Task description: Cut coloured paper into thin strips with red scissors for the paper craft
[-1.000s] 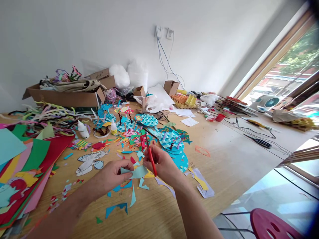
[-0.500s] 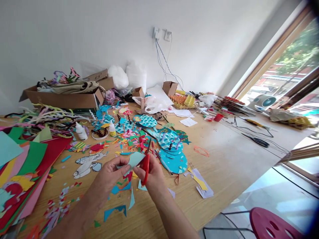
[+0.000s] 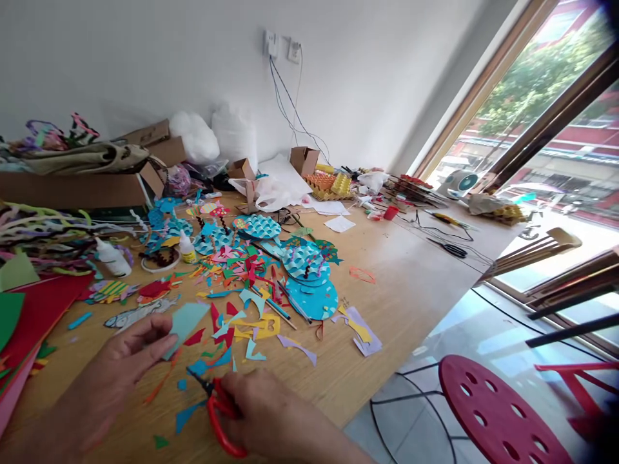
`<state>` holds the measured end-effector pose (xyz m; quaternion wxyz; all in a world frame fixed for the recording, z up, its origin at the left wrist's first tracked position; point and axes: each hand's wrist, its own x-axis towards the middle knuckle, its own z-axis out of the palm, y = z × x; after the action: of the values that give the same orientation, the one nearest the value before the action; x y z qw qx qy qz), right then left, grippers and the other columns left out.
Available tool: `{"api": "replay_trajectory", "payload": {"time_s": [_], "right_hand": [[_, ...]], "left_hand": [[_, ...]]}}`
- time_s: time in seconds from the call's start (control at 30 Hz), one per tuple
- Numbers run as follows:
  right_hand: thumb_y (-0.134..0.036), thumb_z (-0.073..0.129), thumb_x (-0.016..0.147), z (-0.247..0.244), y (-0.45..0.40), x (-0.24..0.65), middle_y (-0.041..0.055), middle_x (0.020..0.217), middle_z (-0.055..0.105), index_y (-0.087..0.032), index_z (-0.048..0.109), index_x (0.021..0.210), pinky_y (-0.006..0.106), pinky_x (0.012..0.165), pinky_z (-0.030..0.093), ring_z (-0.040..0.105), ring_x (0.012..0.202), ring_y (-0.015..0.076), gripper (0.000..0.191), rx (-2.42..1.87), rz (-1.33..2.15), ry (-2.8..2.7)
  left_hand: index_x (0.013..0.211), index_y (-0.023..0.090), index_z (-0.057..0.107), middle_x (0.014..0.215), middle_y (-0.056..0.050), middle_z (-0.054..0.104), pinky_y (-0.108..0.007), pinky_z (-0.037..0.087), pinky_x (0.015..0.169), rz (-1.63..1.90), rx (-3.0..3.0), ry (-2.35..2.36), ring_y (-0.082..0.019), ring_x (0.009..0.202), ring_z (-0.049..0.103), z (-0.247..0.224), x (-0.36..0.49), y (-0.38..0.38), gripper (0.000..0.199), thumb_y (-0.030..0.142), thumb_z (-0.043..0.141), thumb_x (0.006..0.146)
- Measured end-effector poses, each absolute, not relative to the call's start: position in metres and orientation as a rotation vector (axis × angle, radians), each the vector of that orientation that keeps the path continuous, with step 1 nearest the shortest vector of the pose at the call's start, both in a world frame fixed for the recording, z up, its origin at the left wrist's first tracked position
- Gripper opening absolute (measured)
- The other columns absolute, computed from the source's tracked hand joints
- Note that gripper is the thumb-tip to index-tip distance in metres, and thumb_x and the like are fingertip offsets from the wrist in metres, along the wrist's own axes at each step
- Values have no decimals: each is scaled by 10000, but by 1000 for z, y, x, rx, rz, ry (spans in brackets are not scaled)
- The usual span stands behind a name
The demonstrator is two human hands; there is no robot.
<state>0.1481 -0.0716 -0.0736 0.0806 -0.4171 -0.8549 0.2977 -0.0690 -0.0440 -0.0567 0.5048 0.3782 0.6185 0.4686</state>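
Note:
Pinched between the thumb and fingers of my left hand (image 3: 140, 348) is a piece of light blue paper (image 3: 188, 323), held over the table at left of centre. My right hand (image 3: 264, 409) grips red-handled scissors (image 3: 220, 412) low near the table's front, their dark blades pointing away to the left. The blades are apart from the light blue paper. Coloured paper scraps (image 3: 261, 325) lie under and beyond both hands. Just past the left hand rests a paper fish (image 3: 140, 310). Blue round pieces with woven tops (image 3: 309, 283) sit farther back.
Glue bottles (image 3: 113, 258) stand at the left beside pipe cleaners (image 3: 43, 235) and a cardboard box (image 3: 72, 187). Stacked coloured sheets (image 3: 46, 309) lie at the left edge. Black scissors (image 3: 449, 248) and cables are at the right. A red stool (image 3: 498, 412) stands beyond the table edge.
My hands have moved apart. The left hand carried the light blue paper left, while the right hand drew the scissors down and toward me, away from the paper. The view has turned right.

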Motion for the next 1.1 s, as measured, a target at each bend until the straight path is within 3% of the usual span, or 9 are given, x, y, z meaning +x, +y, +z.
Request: {"api": "replay_trajectory", "payload": {"time_s": [0.13,0.23,0.37,0.53,0.77,0.97,1.1], "right_hand": [[-265,464,728,-77,-72,164,-22,657,568,-216,541,775,177,418,243,397,498,92,103,-1387,830,-2457],[-184,502,683,-74,-63,192,-18,658,593,-205,546,769,170,445,272,457,524,95,99,-1642,779,-2247],[-178,450,737,-73,-51,233,29,701,614,-182,538,830,212,510,303,510,594,144,128,-1963,562,-1996],[-214,437,762,-81,-45,282,51,731,617,-197,534,862,244,532,301,535,653,191,140,-2223,411,-1837],[-264,403,793,-94,-41,345,117,917,630,-188,505,1013,278,571,338,576,796,248,254,-2543,283,-1525],[-256,440,776,-97,-34,352,113,967,627,-196,534,987,299,596,357,574,866,271,238,-2574,284,-1488],[-243,451,769,-84,-35,345,119,911,628,-187,530,980,294,572,354,575,802,259,232,-2544,248,-1440]], "left_hand": [[582,255,612,560,30,602,-261,476,516,931,1078,1504,-191,573,555,-67,-69,-47,174,301,729,461],[711,260,624,606,29,640,-251,478,533,836,1118,1463,-208,639,590,-72,-66,-50,257,327,714,480],[870,276,596,661,11,650,-268,484,556,799,1128,1323,-221,697,604,-79,-50,-56,337,357,688,556],[990,311,585,676,25,596,-266,486,507,856,1101,1171,-156,539,561,-96,-30,-61,356,332,638,639],[705,303,712,725,8,703,-252,495,594,624,1454,1278,-202,651,630,-97,-16,-66,144,264,587,646],[733,344,727,826,12,734,-283,487,717,644,1588,1205,-237,796,644,-96,9,-66,264,170,591,588],[681,289,722,732,8,724,-271,480,653,674,1423,1219,-213,711,636,-95,16,-61,193,174,603,582]]}}
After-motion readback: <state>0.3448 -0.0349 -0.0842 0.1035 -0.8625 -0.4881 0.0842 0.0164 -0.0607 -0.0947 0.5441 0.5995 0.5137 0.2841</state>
